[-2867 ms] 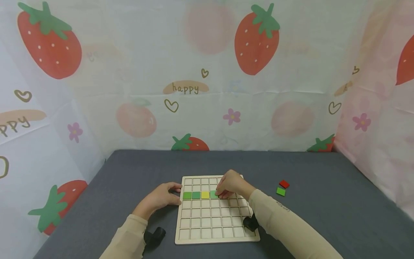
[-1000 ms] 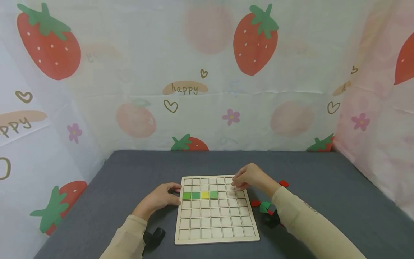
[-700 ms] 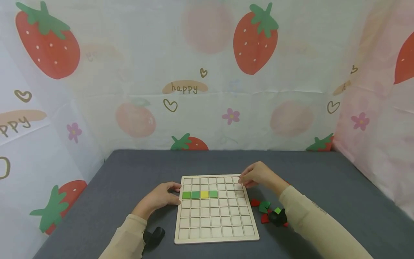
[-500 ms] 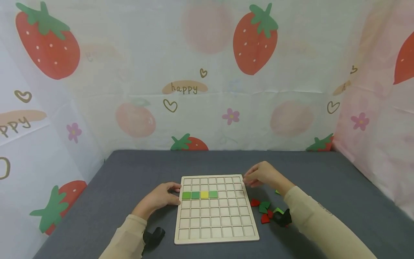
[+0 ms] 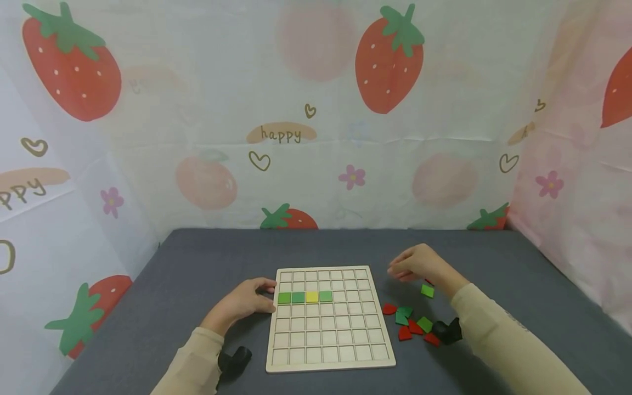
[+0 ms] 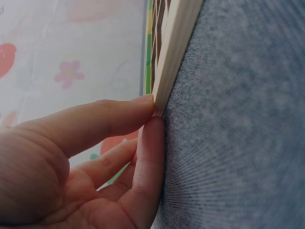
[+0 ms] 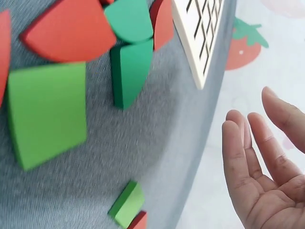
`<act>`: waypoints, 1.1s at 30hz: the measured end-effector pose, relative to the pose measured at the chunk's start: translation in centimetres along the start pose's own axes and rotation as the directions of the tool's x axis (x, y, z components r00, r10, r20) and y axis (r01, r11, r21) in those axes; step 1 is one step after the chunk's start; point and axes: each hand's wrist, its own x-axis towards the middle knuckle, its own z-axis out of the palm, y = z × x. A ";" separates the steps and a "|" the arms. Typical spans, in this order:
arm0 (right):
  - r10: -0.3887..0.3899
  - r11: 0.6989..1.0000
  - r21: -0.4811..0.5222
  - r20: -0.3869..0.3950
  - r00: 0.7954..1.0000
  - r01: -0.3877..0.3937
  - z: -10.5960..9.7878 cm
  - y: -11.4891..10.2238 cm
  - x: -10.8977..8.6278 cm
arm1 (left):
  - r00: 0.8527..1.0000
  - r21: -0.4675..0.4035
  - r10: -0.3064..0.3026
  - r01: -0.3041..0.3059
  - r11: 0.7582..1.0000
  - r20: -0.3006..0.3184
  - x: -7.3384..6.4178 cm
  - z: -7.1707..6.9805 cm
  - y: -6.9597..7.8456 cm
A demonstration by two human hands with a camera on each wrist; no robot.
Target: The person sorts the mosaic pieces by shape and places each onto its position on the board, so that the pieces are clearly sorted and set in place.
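A square wooden grid board (image 5: 336, 341) lies on the dark cloth, with green (image 5: 285, 298), teal-green (image 5: 298, 297), yellow (image 5: 312, 297) and light-green (image 5: 326, 296) square tiles side by side in its third row from the back. My left hand (image 5: 249, 297) rests its thumb and fingertips against the board's left edge; the left wrist view shows the fingertips (image 6: 151, 136) close together at the wooden side. To the right of the board, my right hand (image 5: 415, 263) is raised above the cloth. The right wrist view shows its fingers (image 7: 233, 148) apart and holding nothing.
Right of the board lie loose pieces: red ones (image 5: 405, 333), green ones (image 5: 402, 317) and a bright green one (image 5: 425, 324). Farther back, a light-green tile (image 5: 427, 291) lies beside a red one partly behind the right arm. A strawberry-print curtain (image 5: 306, 82) hangs behind the table.
My right hand has left the light-green tile in the row and moved right, off the board, uncovering the loose pieces. The left hand has stayed at the board's edge.
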 end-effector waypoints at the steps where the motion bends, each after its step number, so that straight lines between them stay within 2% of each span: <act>1: 0.003 1.000 0.001 -0.002 1.000 -0.003 -0.2 0.1 0.0 | 1.000 0.000 0.000 0.000 1.000 0.001 0.0 0.0 0.0; 12: 0.013 1.000 -0.006 -0.028 1.000 -0.013 -1.9 1.5 -0.3 | 1.000 -0.003 0.018 -0.018 1.000 0.014 -0.2 -0.1 0.1; 33: 0.051 0.998 0.033 -0.075 0.996 -0.048 -4.6 4.0 -0.4 | 1.000 -0.008 0.000 0.000 1.000 -0.010 -0.3 0.0 0.1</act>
